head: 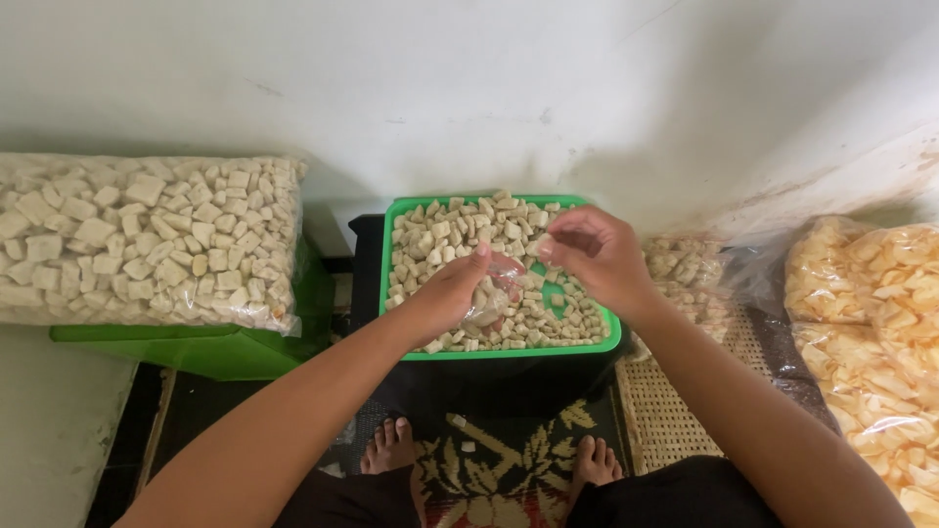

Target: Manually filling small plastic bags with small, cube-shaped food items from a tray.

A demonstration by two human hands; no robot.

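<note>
A green tray [395,233] in front of me holds several pale square cracker pieces [445,230]. My left hand [448,291] grips a small clear plastic bag [494,290] with a few pieces inside, held just above the tray. My right hand [597,256] hovers over the tray to the right of the bag. Its fingertips are pinched together near the bag's mouth, and whether they hold a piece or the bag's edge cannot be told.
A big clear bag of the same pale pieces [147,235] lies on a green box [196,347] at left. Bags of yellow chips [875,313] sit at right, a smaller bag [685,274] behind my right wrist. My bare feet [391,445] rest on a patterned mat [509,460].
</note>
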